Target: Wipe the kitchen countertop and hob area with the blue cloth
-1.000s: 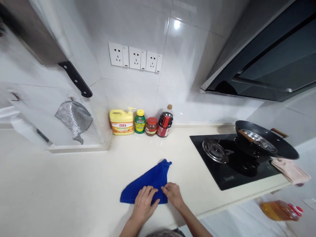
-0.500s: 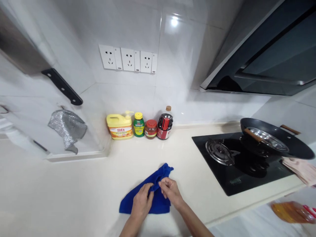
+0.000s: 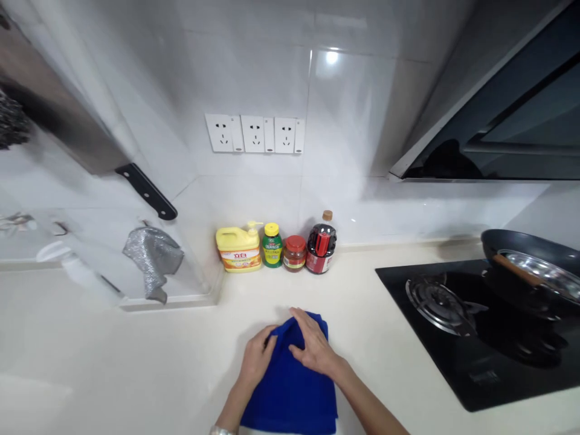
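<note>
A blue cloth (image 3: pixel 292 393) lies folded on the pale countertop (image 3: pixel 136 362), close to its front edge. My left hand (image 3: pixel 256 357) grips the cloth's far left edge, fingers curled around the fabric. My right hand (image 3: pixel 312 345) lies on top of the cloth's far end, fingers stretched out and pressing it flat. Both hands touch the cloth and nearly meet at its far corner.
Against the back wall stand a yellow detergent jug (image 3: pixel 238 248), a green jar (image 3: pixel 272 245), a red-lidded jar (image 3: pixel 295 253) and a dark bottle (image 3: pixel 321 248). A black gas hob (image 3: pixel 480 329) with a wok (image 3: pixel 532 263) is at right. A knife (image 3: pixel 145 191) and a grey cloth (image 3: pixel 153 258) hang at left.
The cloth's far pointed corner has been folded over toward me, making a squarer shape. My right hand went from pinching the fabric to lying flat on it. The camera shifted left.
</note>
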Demonstrator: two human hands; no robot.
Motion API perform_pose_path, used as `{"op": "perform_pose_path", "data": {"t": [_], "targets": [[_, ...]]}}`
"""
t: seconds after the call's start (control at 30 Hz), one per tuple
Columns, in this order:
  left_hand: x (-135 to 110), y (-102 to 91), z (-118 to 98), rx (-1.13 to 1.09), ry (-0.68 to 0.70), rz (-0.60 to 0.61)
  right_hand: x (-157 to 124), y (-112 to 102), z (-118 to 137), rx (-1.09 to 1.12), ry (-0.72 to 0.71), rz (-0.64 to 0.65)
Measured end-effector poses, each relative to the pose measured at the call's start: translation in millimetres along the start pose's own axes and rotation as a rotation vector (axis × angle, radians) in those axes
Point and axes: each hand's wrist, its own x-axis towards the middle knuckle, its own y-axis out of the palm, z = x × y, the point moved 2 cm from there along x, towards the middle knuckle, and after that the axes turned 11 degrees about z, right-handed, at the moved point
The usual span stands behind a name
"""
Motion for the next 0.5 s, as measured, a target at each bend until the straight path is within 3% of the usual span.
{"op": "perform_pose_path", "data": {"t": [0.1,0.2,0.3,0.4,0.5], "targets": [[-15.8,7.7,-18.3,-0.032,0.062,0.066,16.5,-6.6,24.5,0.017,-0.107,0.245],[-39.3,14.9,-25.4,-0.06,0.05,0.075,16.4,-16.1,36.9,0.024,-0.06,0.358],[-63.3,26.0,-26.3,0.016,0.099,0.056,2.5,-28.4,42.8,0.057,-0.035,0.362],[-77.6,37.8,-25.5,0.152,0.199,-0.006,-13.6,-43.6,48.4,0.146,-0.098,0.363],[-80.1,40.2,-21.0,0.167,0.126,-0.065,-23.8,-66.6,49.1,0.238,-0.105,0.271]]}}
